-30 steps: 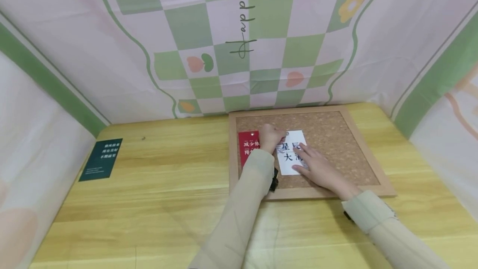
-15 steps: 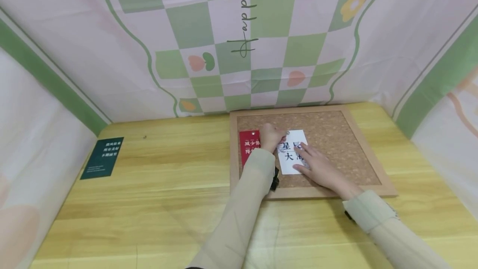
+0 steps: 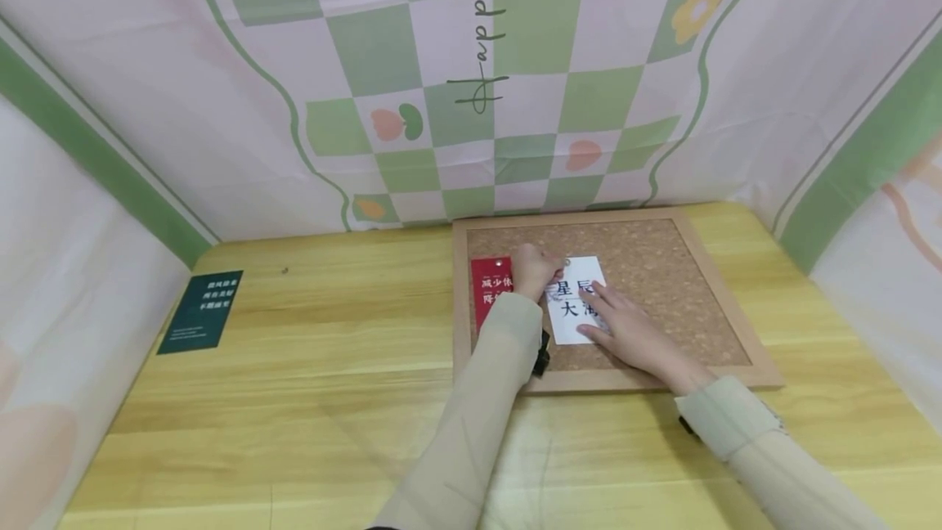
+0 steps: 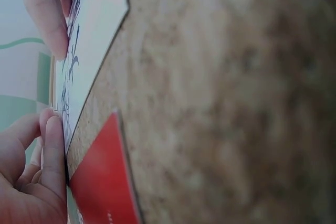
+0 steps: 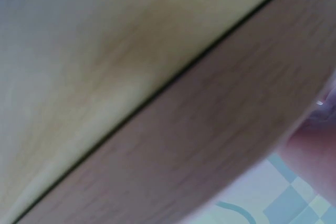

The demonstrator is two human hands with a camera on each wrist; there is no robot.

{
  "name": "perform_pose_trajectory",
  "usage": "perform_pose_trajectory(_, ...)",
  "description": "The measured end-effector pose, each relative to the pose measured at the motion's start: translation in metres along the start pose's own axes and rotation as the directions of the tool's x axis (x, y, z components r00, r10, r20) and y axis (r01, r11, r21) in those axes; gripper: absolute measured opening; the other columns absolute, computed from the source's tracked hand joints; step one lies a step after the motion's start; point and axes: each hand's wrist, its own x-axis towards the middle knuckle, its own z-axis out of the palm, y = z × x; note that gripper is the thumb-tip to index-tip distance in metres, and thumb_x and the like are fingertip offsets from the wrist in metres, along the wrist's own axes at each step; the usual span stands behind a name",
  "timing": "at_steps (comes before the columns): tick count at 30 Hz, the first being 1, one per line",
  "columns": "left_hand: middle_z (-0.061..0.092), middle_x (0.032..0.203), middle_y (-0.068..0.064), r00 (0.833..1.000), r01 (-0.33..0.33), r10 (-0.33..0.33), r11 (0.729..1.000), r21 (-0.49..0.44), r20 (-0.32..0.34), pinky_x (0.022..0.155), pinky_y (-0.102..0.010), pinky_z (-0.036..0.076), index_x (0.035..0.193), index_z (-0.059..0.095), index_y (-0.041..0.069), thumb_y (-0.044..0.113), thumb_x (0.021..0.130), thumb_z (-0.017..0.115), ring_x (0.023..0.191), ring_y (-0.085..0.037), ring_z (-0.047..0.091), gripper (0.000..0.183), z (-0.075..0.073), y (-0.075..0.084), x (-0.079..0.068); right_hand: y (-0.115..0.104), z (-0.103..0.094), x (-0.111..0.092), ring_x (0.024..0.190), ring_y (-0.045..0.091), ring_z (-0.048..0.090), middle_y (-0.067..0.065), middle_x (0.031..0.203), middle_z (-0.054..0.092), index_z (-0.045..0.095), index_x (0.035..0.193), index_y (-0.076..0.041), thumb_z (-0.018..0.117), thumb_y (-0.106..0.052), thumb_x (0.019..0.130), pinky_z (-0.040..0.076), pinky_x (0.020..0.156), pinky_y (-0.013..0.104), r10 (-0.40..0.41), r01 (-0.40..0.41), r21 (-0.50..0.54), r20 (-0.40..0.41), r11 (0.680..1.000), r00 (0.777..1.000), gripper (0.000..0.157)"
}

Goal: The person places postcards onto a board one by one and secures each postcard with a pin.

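Observation:
A white card (image 3: 571,325) printed with large black characters lies on the cork board (image 3: 662,285). At its top edge my left hand (image 3: 531,270) has its fingers curled, pinching a small silver thumbtack (image 3: 567,262). The left wrist view shows thumb and fingertips (image 4: 52,129) together at that edge of the card. My right hand (image 3: 636,334) rests on the card's right side with fingers spread, covering part of the print. Left of the white card is a red card (image 3: 486,289) with a silver tack near its top; my left hand and sleeve partly hide it.
The board's wooden frame (image 3: 611,383) sits at the back right of the wooden table (image 3: 316,399). A dark green card (image 3: 200,313) lies at the table's far left. A tiny dark speck (image 3: 284,271) shows near it. Patterned cloth (image 3: 456,105) hangs behind and on both sides.

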Motion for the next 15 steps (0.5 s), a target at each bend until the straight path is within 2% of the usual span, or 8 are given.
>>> perform_pose_trajectory(8,0.072,0.069,-0.010,1.000,-0.011,0.011,1.000,0.017,-0.008,0.048,-0.016,0.045,0.077,0.074,0.002,0.010,0.081,0.074,0.050,-0.009,0.056,0.009,-0.0007,0.0001,-0.0015,-0.0003,0.0003,0.0005,0.137,0.054,0.024,0.032,0.150,0.026,0.038,0.143,0.002,0.056,-0.030,0.095,0.022,0.110,0.068,0.005,-0.005,0.002,0.004,1.000,1.000,0.060)
perform_pose_trajectory(15,0.070,0.066,-0.009,1.000,-0.015,0.015,0.999,0.029,-0.010,0.047,-0.016,0.043,0.076,0.073,0.002,0.010,0.082,0.073,0.049,-0.009,0.054,0.010,-0.0008,0.0010,-0.0016,0.0000,0.0002,0.0004,0.137,0.053,0.024,0.031,0.151,0.026,0.039,0.143,0.001,0.056,-0.030,0.095,0.021,0.110,0.068,0.001,-0.001,0.002,0.001,1.000,1.000,0.060)
